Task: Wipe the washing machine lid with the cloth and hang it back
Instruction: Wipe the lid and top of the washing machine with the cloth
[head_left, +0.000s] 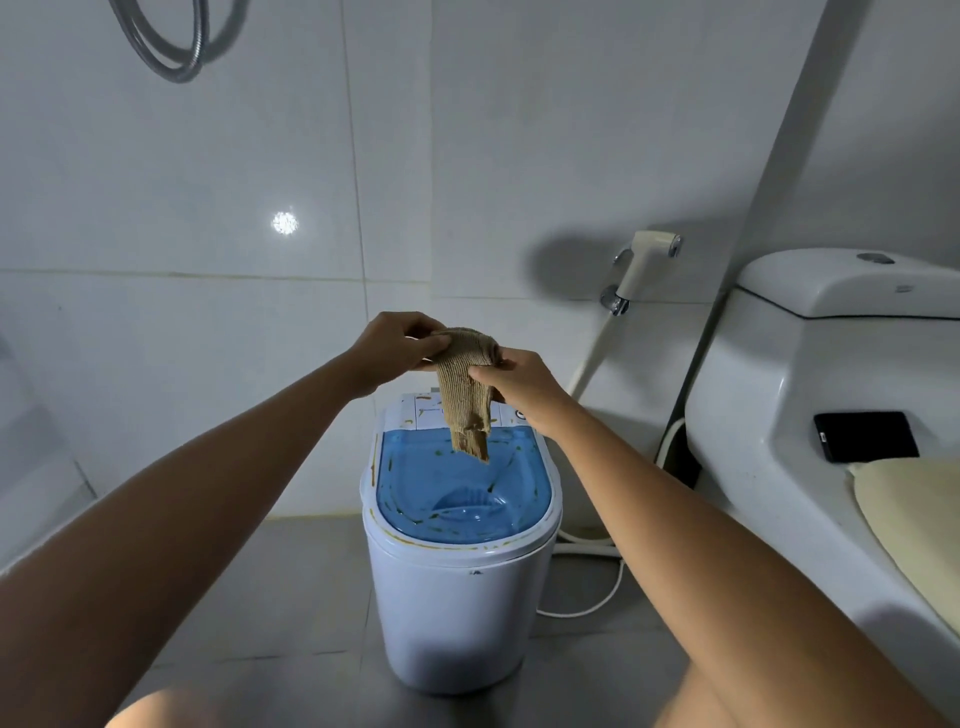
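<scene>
A tan ribbed cloth (466, 395) hangs in the air above the back part of a small white washing machine (457, 587), held up by both hands. Its upper end is bunched between the hands and the rest drops in a narrow fold whose lower tip hangs in front of the rear edge of the translucent blue lid (462, 493); whether it touches the lid cannot be told. The left hand (395, 348) is closed in a pinch on the top left of the cloth, fingers curled over the bunched fabric. The right hand (519, 387) is also closed on it, thumb and fingers gripping the top right and the side of the hanging fold.

The lid lies shut on the machine and carries yellowish-brown smears and specks, which also run along the white rim around it and over the white control panel (423, 410) behind it. The machine stands on a grey tiled floor (280, 597) against a white tiled wall (208, 208).

To the right stands a white toilet (779, 415) with a black phone (865, 435) lying flat on it beside a pale yellow cover (914, 514). A cream bidet sprayer (647, 265) hangs on the wall between the machine and the toilet, its white hose (592, 603) trailing across the floor. A metal shower hose (171, 52) loops at the upper left.
</scene>
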